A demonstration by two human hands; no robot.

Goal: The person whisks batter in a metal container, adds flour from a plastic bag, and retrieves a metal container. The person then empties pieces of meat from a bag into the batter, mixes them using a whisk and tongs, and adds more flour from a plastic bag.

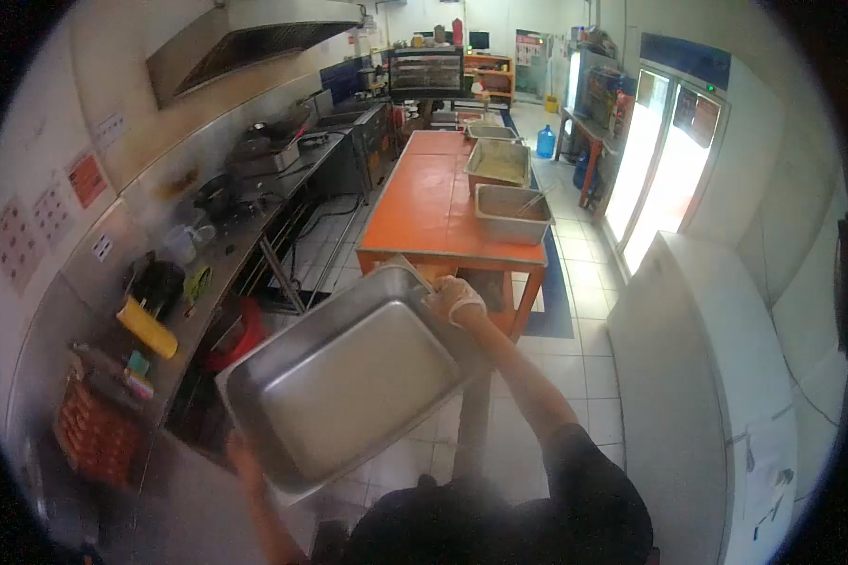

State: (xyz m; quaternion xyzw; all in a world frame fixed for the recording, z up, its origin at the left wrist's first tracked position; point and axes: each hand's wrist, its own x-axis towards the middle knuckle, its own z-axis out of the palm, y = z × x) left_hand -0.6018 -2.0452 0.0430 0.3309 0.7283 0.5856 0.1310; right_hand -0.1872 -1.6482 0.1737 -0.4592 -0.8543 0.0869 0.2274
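Note:
A large rectangular metal pan is held tilted in front of me, its hollow inside facing me; no food shows in it. My right hand, in a thin clear glove, grips the pan's upper right rim near the corner of the orange table. At the lower left, my left hand is against the pan's left side. It is blurred, and its fingers are mostly hidden behind the rim.
Metal trays with food stand along the table's right side. A steel counter with pans and a yellow item runs along the left wall. At right are a white chest and glass-door fridges. A blue water bottle stands on the floor.

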